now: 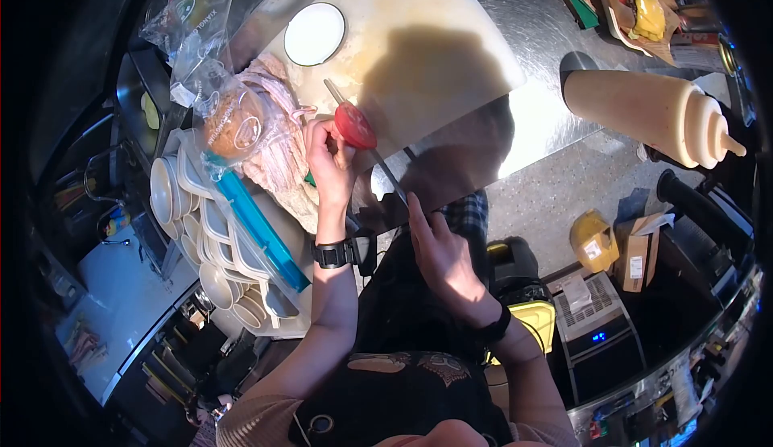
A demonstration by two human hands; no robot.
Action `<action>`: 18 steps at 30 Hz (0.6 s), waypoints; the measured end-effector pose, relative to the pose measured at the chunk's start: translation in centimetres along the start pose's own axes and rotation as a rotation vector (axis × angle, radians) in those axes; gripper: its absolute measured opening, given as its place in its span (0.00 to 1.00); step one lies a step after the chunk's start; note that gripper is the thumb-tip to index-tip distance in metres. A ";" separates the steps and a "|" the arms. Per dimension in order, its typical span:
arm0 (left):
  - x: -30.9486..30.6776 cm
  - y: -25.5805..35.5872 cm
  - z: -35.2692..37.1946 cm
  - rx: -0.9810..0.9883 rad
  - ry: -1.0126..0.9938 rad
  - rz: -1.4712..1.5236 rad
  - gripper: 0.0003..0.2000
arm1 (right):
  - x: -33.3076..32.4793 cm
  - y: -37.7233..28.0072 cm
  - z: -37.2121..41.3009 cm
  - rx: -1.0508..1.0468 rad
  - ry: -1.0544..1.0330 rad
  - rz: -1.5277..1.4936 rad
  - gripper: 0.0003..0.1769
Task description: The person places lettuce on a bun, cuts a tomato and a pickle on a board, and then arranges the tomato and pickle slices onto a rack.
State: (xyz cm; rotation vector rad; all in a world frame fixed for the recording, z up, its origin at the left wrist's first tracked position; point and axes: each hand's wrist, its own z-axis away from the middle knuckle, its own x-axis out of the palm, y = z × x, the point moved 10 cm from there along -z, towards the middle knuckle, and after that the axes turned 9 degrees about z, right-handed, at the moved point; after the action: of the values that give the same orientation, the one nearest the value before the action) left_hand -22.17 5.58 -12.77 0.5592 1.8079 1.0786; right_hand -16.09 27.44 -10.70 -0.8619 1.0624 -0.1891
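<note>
My left hand grips a cut tomato between thumb and fingers, its red sliced face turned up, over the near edge of the white cutting board. My right hand is closed round the handle end of a knife. The blade runs up to the tomato, and a thin pale strip in line with it shows on the tomato's far side. The part between is hidden by the tomato. A white round lid or dish lies on the board beyond my left hand.
Left of the board are a pinkish cloth, a clear plastic bag with a bun inside, a teal strip and stacked white bowls. A squeeze bottle is at right; a burger sits in a tray at upper right.
</note>
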 end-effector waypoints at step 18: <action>-0.2 -0.9 0.2 -0.027 0.016 0.011 0.16 | 1.5 1.6 0.5 0.066 0.043 -0.082 0.31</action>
State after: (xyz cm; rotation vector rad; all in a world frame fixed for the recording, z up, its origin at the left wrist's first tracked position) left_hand -21.83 5.12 -13.48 0.5462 1.8030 1.1165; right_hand -15.35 27.96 -12.79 -0.8454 1.0561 -0.3107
